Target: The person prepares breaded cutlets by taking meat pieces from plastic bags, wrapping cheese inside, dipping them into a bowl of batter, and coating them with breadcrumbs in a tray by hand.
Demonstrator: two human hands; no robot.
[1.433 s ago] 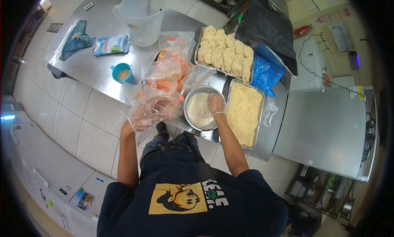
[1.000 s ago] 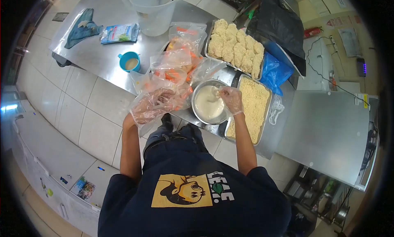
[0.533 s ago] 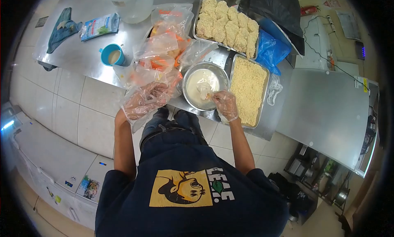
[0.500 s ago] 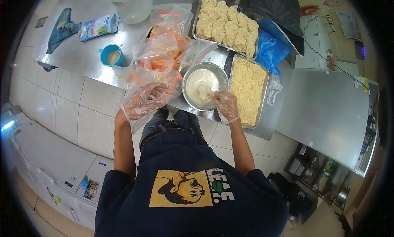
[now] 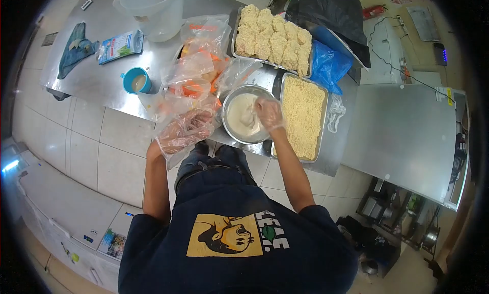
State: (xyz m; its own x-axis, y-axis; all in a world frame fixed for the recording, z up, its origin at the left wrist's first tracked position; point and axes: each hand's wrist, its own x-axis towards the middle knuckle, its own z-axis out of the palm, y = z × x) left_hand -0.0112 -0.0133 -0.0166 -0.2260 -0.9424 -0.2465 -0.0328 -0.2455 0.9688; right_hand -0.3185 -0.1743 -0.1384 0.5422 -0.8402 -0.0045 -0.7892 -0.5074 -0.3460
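Battered piece (image 5: 248,119) sits in the metal bowl (image 5: 244,140), partly in the white batter (image 5: 237,112). In the head view, the fingers of your gloved right hand (image 5: 256,110) look closed on its edge. Your left hand (image 5: 187,127), also gloved, lies against the clear bags (image 5: 196,65) with its fingers curled; whether it grips anything cannot be told through the plastic.

Your hold on the piece could fail, because wet batter on smooth plastic gives little friction; a fall could splash the counter (image 5: 104,82). Drips could clump the crumbs (image 5: 303,116) in the tray (image 5: 323,126) just to the right, since your right forearm passes close to it. The bowl stands near the counter's front edge, so a hard nudge from your wrist could tip it toward you.

Loose bag plastic reaches close to the bowl's left side and crowds your left hand. Behind the bowl, a second tray (image 5: 265,63) is packed with crumbed pieces (image 5: 275,39), with a blue bag (image 5: 328,65) beside it. Farther left, well apart from the bowl, stand a blue cup (image 5: 131,76) of pale liquid, a pouch (image 5: 120,46), a cloth (image 5: 75,52) and a big pitcher (image 5: 163,19).
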